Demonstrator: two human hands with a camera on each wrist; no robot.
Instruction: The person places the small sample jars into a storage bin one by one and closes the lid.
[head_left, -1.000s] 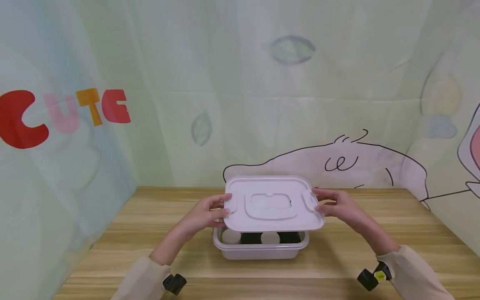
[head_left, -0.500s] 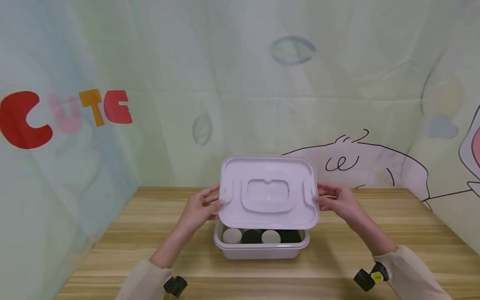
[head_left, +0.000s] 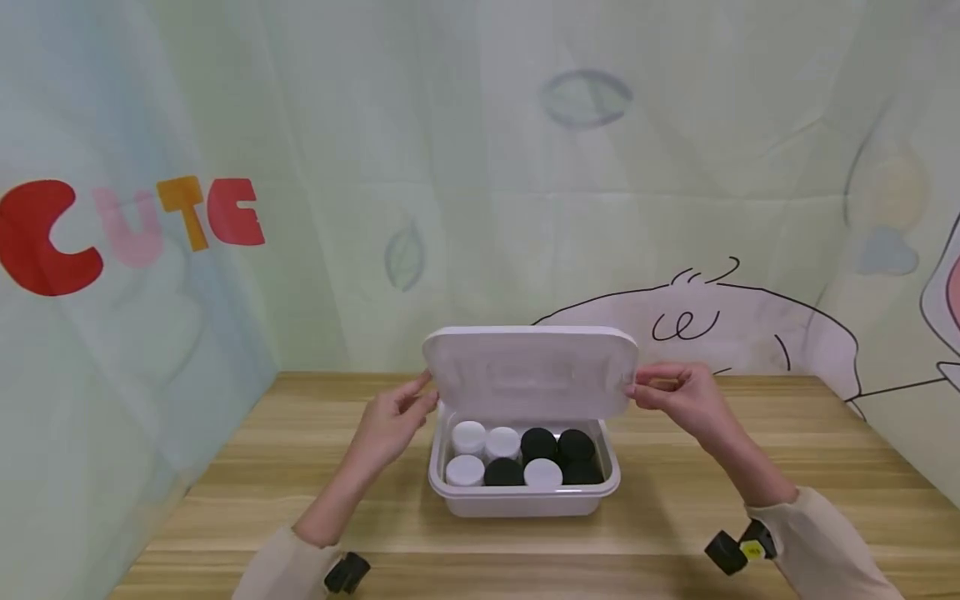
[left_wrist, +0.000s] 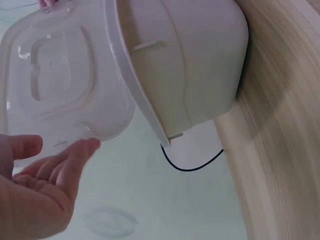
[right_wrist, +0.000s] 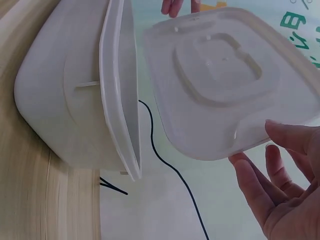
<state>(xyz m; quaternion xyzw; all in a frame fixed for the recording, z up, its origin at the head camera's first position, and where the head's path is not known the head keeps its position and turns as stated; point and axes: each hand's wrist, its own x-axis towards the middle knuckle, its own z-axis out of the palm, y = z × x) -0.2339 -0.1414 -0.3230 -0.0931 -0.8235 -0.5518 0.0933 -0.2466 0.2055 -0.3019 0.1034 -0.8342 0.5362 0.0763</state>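
Note:
A white rectangular plastic lid (head_left: 528, 371) is held up on edge above the back of a matching white box (head_left: 521, 504), its underside facing the head camera. My right hand (head_left: 686, 400) pinches the lid's right edge, thumb on one face and fingers behind, as the right wrist view shows. At the left edge my left hand (head_left: 390, 421) holds the lid with fingertips and thumb. Inside the box stand several round-topped containers, some with white caps (head_left: 468, 437), others with black caps (head_left: 538, 446). Their lower parts are hidden by the box wall.
The box stands on a wood-grain table (head_left: 300, 467). Close behind the table's back edge hangs a pale printed curtain (head_left: 480, 167), which also runs along the left side. Small black devices (head_left: 347, 572) sit on both cuffs.
The lid has risen from lying slanted over the box and tipped back, so its underside now shows instead of its top. More caps have come into view. The box has stayed put.

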